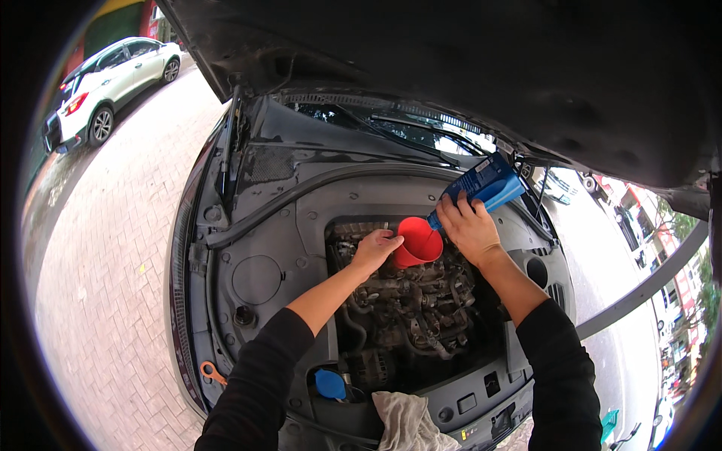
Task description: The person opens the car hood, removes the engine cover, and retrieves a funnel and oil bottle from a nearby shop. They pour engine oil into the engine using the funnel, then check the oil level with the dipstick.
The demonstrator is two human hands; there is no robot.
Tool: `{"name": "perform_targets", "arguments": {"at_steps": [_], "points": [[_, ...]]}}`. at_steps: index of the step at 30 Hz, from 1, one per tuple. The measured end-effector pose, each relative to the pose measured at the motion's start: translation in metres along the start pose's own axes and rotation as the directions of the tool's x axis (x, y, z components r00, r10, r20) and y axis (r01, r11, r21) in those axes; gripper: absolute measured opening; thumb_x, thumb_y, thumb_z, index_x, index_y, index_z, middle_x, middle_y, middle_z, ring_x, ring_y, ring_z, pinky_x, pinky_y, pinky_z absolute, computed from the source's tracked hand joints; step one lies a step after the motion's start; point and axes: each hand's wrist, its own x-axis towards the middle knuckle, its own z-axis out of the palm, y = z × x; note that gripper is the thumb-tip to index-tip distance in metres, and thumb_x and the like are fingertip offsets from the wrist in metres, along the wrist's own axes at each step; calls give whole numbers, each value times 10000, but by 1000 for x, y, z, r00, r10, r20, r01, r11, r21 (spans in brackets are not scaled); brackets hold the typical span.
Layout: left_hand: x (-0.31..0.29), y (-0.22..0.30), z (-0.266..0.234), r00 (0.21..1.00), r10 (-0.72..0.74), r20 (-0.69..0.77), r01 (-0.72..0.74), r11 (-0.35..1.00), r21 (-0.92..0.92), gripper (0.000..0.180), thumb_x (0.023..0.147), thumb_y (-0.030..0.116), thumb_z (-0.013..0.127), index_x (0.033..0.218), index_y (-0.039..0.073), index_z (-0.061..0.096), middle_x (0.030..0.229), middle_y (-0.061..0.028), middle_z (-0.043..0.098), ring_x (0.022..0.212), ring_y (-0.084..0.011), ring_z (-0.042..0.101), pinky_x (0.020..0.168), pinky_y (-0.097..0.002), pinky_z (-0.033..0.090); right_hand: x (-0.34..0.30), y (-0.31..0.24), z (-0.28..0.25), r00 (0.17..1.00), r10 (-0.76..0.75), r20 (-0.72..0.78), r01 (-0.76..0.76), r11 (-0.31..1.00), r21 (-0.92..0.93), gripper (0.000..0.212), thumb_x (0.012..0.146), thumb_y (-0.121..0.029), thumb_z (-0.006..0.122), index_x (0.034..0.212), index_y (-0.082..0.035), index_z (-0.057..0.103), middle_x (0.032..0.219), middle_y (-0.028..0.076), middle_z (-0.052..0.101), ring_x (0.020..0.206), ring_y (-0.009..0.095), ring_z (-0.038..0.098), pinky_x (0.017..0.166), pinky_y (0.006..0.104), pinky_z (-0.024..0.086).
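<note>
The red funnel [418, 254] is held above the far part of the engine [414, 319] by the left hand [374, 252], thumb and fingers closed at its left side. The blue bottle [492, 183] is gripped by the right hand [468, 225], fingers wrapped round, neck tilted down at the funnel's right rim. The funnel's outlet is hidden; its seating should be checked and the bottle tipped gradually.

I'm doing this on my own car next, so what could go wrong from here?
The blue bottle tilts over the red funnel; if the right hand wavers, its contents might miss and spill onto the exposed engine. The funnel could also tip or shift if the left hand loosens its hold.
</note>
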Motion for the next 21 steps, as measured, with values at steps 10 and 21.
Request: {"name": "perform_targets", "arguments": {"at_steps": [10, 21], "points": [[-42, 33, -33, 964, 267, 14, -187, 633, 752, 387, 938, 400, 664, 1215, 131, 664, 1203, -85, 654, 1219, -302, 537, 976, -517, 403, 6, -8, 6, 997, -49, 63, 49, 999, -2, 463, 927, -233, 527, 1356, -64, 572, 1385, 102, 553, 1256, 307, 504, 1018, 401, 379], [-89, 20, -67, 815, 522, 253, -442, 275, 854, 233, 889, 196, 704, 1104, 105, 696, 1164, -63, 634, 1218, -285, 517, 984, -474, 377, 7, -68, 14, 979, -148, 141, 132, 984, 117, 474, 919, -228, 548, 1362, -61, 560, 1354, 104, 594, 1216, 272, 556, 1040, 425, 375]]}}
